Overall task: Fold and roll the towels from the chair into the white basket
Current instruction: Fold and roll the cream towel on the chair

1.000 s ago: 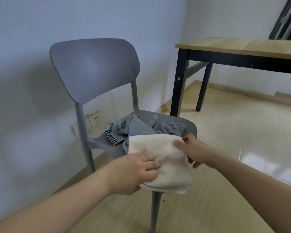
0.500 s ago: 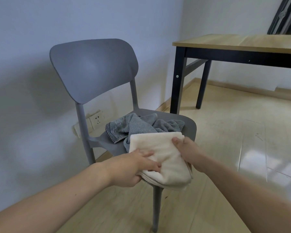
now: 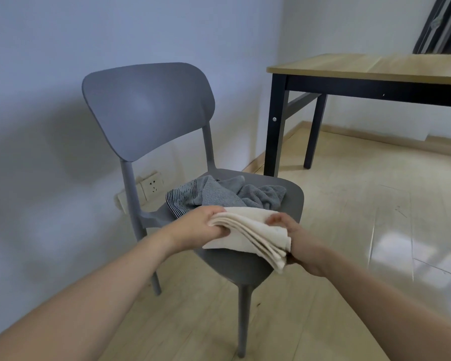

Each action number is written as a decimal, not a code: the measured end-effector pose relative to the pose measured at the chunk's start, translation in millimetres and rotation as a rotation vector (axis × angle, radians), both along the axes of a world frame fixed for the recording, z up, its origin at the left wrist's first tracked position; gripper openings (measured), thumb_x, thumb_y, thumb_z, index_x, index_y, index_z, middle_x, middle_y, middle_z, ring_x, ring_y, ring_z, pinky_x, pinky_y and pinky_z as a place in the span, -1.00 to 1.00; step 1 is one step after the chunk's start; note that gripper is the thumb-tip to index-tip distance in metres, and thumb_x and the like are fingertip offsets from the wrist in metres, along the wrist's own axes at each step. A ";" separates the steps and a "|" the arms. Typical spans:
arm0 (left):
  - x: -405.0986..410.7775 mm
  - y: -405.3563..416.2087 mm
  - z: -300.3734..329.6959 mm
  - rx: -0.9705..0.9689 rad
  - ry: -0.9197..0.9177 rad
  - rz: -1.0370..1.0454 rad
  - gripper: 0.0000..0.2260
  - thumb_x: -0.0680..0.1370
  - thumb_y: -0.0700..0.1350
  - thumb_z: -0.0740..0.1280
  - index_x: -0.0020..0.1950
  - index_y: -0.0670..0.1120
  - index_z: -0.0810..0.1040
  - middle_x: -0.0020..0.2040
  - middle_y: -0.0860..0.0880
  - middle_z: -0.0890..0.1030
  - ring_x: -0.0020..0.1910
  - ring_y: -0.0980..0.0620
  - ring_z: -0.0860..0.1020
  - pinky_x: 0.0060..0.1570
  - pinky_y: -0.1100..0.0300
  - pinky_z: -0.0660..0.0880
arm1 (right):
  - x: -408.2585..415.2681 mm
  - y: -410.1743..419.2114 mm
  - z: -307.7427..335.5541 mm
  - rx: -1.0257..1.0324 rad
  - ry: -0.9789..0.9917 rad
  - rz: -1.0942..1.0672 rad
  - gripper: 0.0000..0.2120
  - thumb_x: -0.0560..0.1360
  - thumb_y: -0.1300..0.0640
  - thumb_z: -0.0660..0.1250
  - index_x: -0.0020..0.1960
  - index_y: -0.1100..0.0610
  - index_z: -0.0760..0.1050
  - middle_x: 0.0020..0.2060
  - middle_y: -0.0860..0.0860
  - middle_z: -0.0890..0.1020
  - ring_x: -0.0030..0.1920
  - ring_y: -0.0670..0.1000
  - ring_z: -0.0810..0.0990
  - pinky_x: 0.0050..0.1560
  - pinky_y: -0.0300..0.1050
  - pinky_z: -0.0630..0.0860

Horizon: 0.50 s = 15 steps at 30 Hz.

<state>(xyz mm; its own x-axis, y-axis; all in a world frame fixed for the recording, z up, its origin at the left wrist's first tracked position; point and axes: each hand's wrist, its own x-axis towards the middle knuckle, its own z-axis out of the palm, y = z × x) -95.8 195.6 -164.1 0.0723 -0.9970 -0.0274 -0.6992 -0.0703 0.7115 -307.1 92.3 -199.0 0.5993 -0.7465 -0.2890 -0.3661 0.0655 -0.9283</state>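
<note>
Now we hold one cream towel [image 3: 248,230] between our two hands, over the front of the grey chair's seat [image 3: 294,196]. It is folded into a thick pad, and its stacked layers show as pale stripes running along the edge that faces us, from our left fingers down to the corner by our right palm. The cloth looks soft and napped, plain, with no pattern.

Our left hand [image 3: 201,225] grips the towel's left end, fingers curled round the layered edge with the knuckles on top. Our right hand [image 3: 294,238] holds the right end: the thumb lies on the upper face, and the other fingers are under the cloth, so we cannot tell how they lie. The towel's lower right corner hangs just below that palm.

Just beyond our fingertips, farther back on the seat, lies a crumpled heap of grey towels [image 3: 219,194], touching the cream one's far edge. One piece has a dark striped border on the side toward our left fingers; how many towels make up the heap we cannot tell.

Beyond that stand one chair, one wooden-topped table [image 3: 375,66] with black legs past our right hand, and one wall socket [image 3: 151,185] behind the chair, past our left.
</note>
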 end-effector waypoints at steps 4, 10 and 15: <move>0.3 -14.3 -7.5 -0.012 0.081 0.200 -0.90 0.50 -0.02 0.40 -0.12 0.01 0.51 -0.22 0.06 0.57 -0.25 0.11 0.53 -0.28 0.25 0.39 | -2.6 -3.6 6.4 0.238 -0.044 -0.051 -0.60 0.61 -0.01 0.03 0.19 0.18 0.53 -0.15 0.21 0.57 -0.32 0.12 0.55 -0.24 0.01 0.57; -1.7 -30.2 -22.4 -0.043 0.198 0.394 -0.74 0.49 0.09 0.40 0.06 -0.02 0.48 -0.07 0.01 0.60 -0.15 0.04 0.56 -0.22 0.14 0.46 | -6.1 -6.9 4.9 0.171 -0.010 0.123 -0.15 0.27 -0.51 0.25 0.39 -0.04 0.26 0.21 0.04 0.45 0.14 0.05 0.48 0.04 -0.02 0.60; -1.5 -38.4 -28.6 -0.015 0.190 0.361 -0.78 0.51 0.07 0.37 -0.14 -0.07 0.51 -0.22 -0.02 0.58 -0.21 -0.02 0.54 -0.19 0.10 0.43 | 15.0 -10.4 9.9 0.071 0.030 -0.077 -0.25 0.33 -0.39 0.31 0.38 -0.12 0.13 0.12 -0.04 0.42 0.08 0.05 0.49 -0.11 -0.07 0.60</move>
